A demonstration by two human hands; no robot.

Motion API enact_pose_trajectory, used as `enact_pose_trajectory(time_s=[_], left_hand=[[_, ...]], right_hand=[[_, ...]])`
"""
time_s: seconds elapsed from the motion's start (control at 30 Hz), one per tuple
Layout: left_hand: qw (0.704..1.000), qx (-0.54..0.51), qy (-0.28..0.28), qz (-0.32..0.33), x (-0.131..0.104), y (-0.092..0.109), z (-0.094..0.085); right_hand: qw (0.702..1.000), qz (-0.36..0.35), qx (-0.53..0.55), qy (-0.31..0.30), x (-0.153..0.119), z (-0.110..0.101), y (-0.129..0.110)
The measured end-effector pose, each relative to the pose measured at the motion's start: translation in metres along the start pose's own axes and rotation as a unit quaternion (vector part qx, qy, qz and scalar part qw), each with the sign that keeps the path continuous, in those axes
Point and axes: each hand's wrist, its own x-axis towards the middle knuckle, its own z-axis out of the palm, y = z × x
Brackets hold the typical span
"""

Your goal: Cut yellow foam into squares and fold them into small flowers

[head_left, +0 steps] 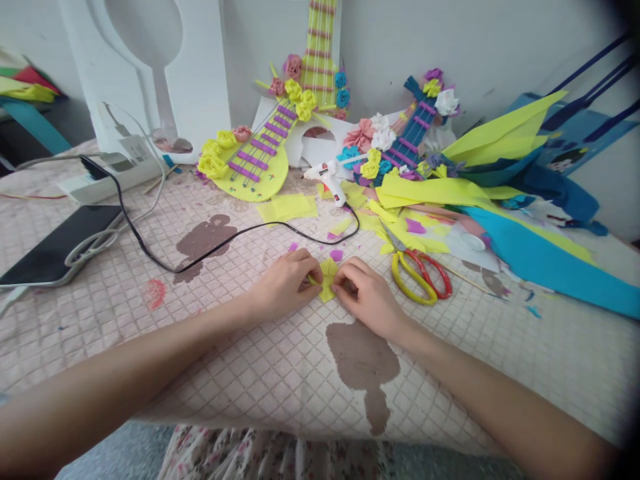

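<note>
A small piece of yellow paper (328,280) lies between my hands at the middle of the table. My left hand (293,280) pinches its left edge with the fingers closed. On the opposite edge, the fingers of my right hand (367,293) are pressed together on the same paper. Small purple scraps (337,255) lie just beyond it. Scissors (417,270) with one yellow and one red handle rest to the right of my right hand. A white glue gun (330,183) stands farther back, its black cord curving left.
Decorated paper guitars (260,157) with paper flowers stand at the back. Yellow and blue paper sheets (550,250) spread over the right side. A dark tablet (60,247), cables and a white power strip (115,175) lie at the left.
</note>
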Motion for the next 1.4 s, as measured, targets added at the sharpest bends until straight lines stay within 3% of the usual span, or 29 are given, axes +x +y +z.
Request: enact_pose_trajectory(time_s=[0.67, 1.03, 1.4], left_hand=[[1.000, 0.005, -0.001, -0.007, -0.0022, 0.0011, 0.0027], [1.000, 0.023, 0.011, 0.006, -0.0027, 0.0008, 0.0046], [1.000, 0.016, -0.015, -0.003, -0.0021, 0.0017, -0.0010]], right_hand=[[1.000, -0.006, -0.003, 0.008, -0.0013, -0.0014, -0.0032], [0.999, -0.019, -0.035, -0.028, -0.0024, -0.0020, -0.0025], [0.998, -0.020, -0.058, -0.031, -0.0033, -0.0016, -0.0076]])
